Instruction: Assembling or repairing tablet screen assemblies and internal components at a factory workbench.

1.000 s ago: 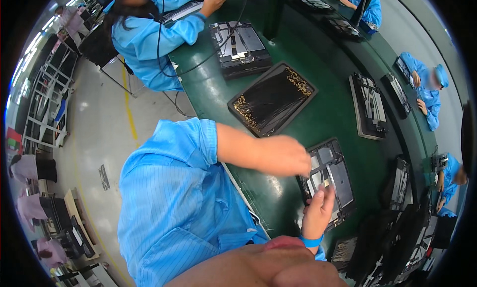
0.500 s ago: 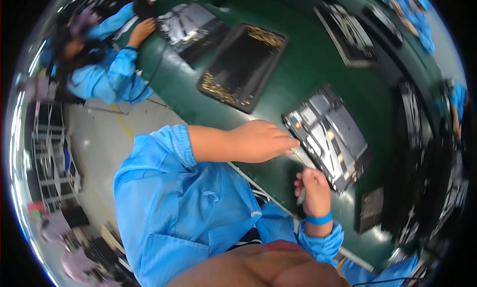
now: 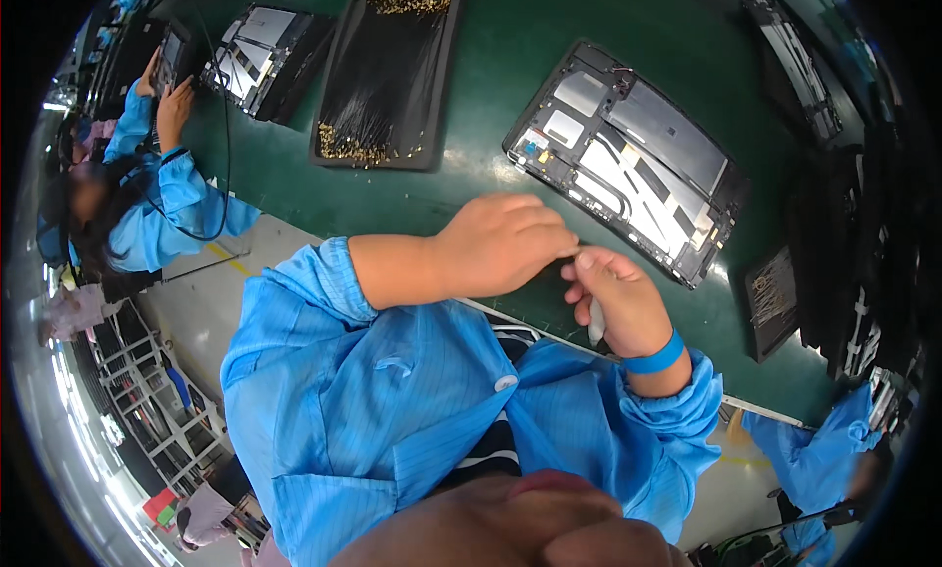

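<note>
My left hand (image 3: 502, 243) is closed, palm down, fingers curled with their tips pinched together. My right hand (image 3: 628, 302), with a blue band at its wrist, is closed too, and its thumb and forefinger meet the left fingertips. Whatever may be between the fingertips is too small to make out. A slim, whitish-grey piece (image 3: 596, 322) sticks out below the curled right fingers; its kind I cannot tell. Just beyond both hands lies an opened flat electronic device (image 3: 667, 116), its inside up, with silvery panels, black cables and a circuit strip. Neither hand touches it.
A black tray (image 3: 327, 140) of thin black cables with gold ends lies at the far left. Beyond it sits another opened device (image 3: 257, 62), near a co-worker in blue (image 3: 162, 214). A smaller dark tray (image 3: 770, 302) and stacked dark parts (image 3: 814, 204) stand right on the green table (image 3: 491, 106).
My hands have come together, fingertips meeting; before, they were apart beside the device. My left fingers have curled in. The view has shifted, and the device now lies farther from my hands.
</note>
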A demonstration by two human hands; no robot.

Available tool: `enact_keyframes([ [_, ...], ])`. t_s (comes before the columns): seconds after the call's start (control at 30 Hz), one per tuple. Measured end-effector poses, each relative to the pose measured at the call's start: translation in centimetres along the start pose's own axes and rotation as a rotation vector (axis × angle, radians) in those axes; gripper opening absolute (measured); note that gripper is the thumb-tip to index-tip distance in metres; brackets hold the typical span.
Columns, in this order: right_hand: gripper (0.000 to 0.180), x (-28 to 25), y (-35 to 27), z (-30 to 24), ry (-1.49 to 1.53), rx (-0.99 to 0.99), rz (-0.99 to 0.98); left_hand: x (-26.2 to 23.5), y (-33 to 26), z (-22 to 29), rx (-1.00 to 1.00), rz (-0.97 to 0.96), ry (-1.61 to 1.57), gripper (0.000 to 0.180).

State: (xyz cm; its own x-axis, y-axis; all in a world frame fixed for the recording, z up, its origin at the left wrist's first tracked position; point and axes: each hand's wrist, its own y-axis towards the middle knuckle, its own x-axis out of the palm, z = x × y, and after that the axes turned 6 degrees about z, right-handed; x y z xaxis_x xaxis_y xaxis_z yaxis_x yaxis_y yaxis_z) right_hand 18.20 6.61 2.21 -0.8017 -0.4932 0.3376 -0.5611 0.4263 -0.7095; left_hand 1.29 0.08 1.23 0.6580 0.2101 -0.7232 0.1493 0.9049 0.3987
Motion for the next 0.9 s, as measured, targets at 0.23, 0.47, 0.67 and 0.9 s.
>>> enact_keyframes([
  [0.23, 0.038, 1.4, 1.8, -3.3, 0.211, -0.486, 0.401, 1.3, 1.6, -2.9, -0.067, 0.133, 0.232, 0.01],
  [0.47, 0.036, 1.3, 3.4, -2.0, -0.103, -0.835, 0.607, 1.6, 1.8, -2.7, -0.041, 0.106, 0.244, 0.014],
  [0.67, 0.046, 1.0, 5.3, -0.5, -0.263, -1.046, 0.63, 1.7, 1.6, -2.5, -0.05, 0.081, 0.284, 0.018],
  [0.9, 0.036, 0.5, 6.1, 0.2, -0.387, -1.115, 0.588, 1.5, 1.6, -2.3, -0.072, 0.036, 0.297, 0.02],
])
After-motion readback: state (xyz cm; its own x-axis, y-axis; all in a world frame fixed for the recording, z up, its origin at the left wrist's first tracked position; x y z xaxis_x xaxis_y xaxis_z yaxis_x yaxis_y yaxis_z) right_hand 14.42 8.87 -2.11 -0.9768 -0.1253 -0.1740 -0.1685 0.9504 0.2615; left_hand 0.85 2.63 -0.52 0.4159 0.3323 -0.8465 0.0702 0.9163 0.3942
